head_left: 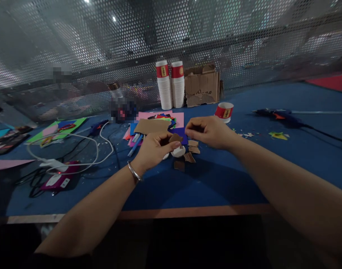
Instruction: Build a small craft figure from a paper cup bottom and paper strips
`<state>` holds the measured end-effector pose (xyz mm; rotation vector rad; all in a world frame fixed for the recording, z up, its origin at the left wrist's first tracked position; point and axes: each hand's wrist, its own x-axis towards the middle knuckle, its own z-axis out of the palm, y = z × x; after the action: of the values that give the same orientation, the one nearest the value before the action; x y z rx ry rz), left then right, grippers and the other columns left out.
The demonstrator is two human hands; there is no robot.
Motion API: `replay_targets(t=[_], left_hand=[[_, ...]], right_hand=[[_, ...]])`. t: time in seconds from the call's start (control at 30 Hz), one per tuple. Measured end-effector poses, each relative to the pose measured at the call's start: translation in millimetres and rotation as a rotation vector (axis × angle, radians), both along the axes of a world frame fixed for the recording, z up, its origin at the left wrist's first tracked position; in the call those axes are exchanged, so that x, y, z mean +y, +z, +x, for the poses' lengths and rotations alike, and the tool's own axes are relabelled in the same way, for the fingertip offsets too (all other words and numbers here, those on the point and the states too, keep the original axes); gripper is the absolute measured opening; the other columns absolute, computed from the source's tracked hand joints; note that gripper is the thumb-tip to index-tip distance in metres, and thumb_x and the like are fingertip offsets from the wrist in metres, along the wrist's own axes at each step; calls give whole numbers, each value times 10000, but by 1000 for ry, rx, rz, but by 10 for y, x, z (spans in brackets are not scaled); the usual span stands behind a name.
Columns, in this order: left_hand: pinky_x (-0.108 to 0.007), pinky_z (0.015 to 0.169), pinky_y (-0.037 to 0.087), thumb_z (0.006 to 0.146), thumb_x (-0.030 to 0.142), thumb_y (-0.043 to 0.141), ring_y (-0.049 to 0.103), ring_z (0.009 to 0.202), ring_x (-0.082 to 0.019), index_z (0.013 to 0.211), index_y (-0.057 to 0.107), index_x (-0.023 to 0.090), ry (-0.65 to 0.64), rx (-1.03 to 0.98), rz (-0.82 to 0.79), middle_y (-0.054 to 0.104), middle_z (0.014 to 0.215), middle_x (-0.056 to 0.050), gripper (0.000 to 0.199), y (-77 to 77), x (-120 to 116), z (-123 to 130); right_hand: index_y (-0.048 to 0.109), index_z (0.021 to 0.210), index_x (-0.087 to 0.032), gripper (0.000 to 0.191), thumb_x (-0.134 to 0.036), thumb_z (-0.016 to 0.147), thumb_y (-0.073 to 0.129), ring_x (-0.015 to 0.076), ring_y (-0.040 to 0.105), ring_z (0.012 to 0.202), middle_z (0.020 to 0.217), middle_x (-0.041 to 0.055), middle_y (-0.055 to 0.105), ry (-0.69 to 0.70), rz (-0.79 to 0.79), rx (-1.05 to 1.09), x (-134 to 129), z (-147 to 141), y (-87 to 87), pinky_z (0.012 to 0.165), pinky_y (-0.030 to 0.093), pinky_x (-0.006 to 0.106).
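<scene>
My left hand [153, 150] is closed, with a small brown cardboard piece [176, 139] pinched between thumb and fingers. To its right, my right hand [208, 130] hovers with curled fingers and the thumb drawn in; whatever they hold, if anything, is too small to make out. Just below the held piece lies a white round disc [178, 151], partly covered by the left hand. Several torn cardboard scraps [190, 157] lie on the blue table between and below the hands. Behind the left hand, a larger cardboard sheet [152, 126] rests on a pile of coloured paper.
Two stacks of paper cups [171, 86] stand at the back beside a cardboard box [203, 87]. A single red-and-white cup [224, 112] is behind my right hand. At right lies a glue gun [280, 116]; at left, a purple power strip [60, 177] among cables.
</scene>
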<state>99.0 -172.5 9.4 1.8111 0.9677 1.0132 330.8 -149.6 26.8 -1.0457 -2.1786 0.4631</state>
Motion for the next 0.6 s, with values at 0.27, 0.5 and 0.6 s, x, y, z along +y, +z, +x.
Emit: replay_targets(t=[0.27, 0.5, 0.6], left_hand=[[-245, 581, 433, 802, 288, 768, 521, 628, -90, 916, 740, 161, 31, -141, -136, 640, 823, -14, 173, 11, -7, 23], [-229, 551, 442, 824, 254, 753, 617, 679, -111, 921, 683, 186, 34, -232, -284, 590, 779, 16, 138, 22, -11, 36], [-228, 548, 440, 799, 231, 776, 626, 679, -107, 915, 697, 185, 54, -284, -299, 608, 801, 16, 148, 7, 16, 36]], right_hand=[[685, 922, -207, 209, -409, 933, 628, 235, 676, 832, 927, 80, 759, -316, -213, -782, 308, 285, -103, 625, 374, 309], [653, 761, -190, 152, -317, 842, 663, 267, 683, 888, 964, 127, 749, -301, -229, -813, 320, 252, -115, 626, 377, 315], [619, 747, -187, 185, -337, 855, 634, 262, 690, 881, 943, 128, 750, -334, -214, -771, 319, 259, -97, 643, 413, 311]])
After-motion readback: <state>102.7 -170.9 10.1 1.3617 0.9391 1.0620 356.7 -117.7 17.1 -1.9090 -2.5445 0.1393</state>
